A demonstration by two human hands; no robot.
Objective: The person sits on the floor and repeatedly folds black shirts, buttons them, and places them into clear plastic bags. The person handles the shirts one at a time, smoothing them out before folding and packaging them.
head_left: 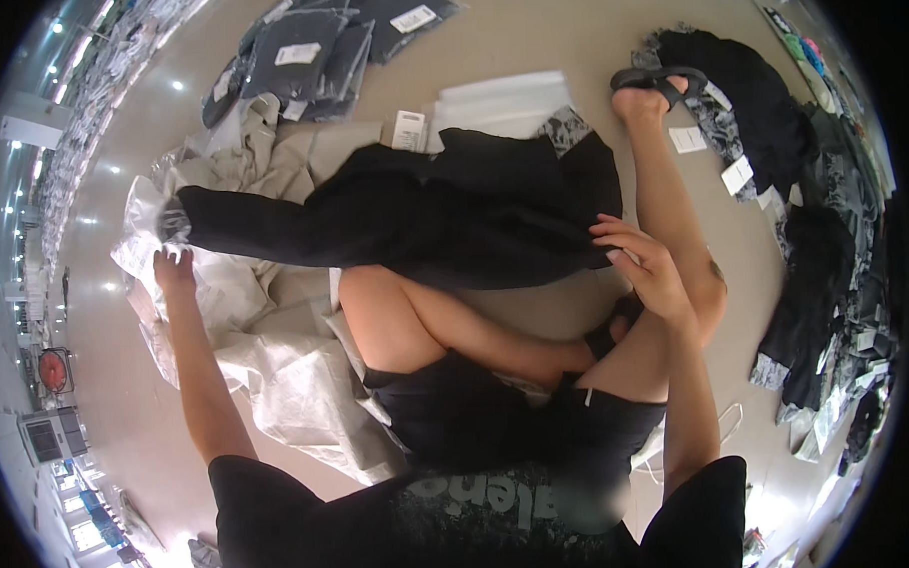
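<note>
Garment [422,210] stretched sideways between hands, left grip [174,266] probably pinching.

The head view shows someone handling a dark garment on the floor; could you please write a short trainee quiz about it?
1. True or false: the black garment is stretched between the left hand and the right hand.
2. What lies under the left hand? A) crumpled pale plastic sheeting B) a cardboard box C) a metal tray
3. Fill in: the flat bagged dark garments with white labels lie at the ______ of the picture.

Key: 1 true; 2 A; 3 top.
</note>
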